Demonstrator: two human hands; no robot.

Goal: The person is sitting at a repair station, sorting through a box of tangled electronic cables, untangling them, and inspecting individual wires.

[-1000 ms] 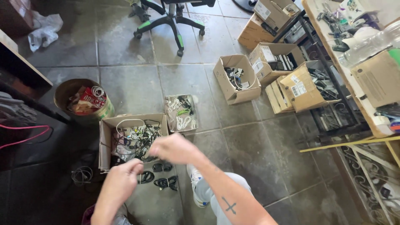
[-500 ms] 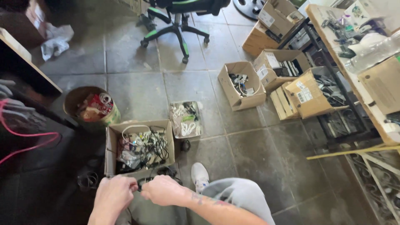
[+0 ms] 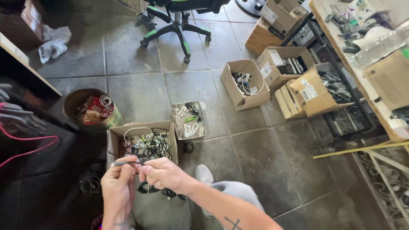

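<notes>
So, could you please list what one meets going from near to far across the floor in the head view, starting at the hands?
Left hand and right hand pinching a thin dark cable → cardboard box of tangled cables → small tray of white cables → office chair base.

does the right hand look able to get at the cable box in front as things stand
Probably yes: the right hand hovers just above the open cardboard box of tangled cables; nothing lies between, though its fingers pinch a thin dark cable.

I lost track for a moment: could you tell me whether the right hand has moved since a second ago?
Yes: the right hand has drawn back from over the cardboard box toward the body.
</notes>
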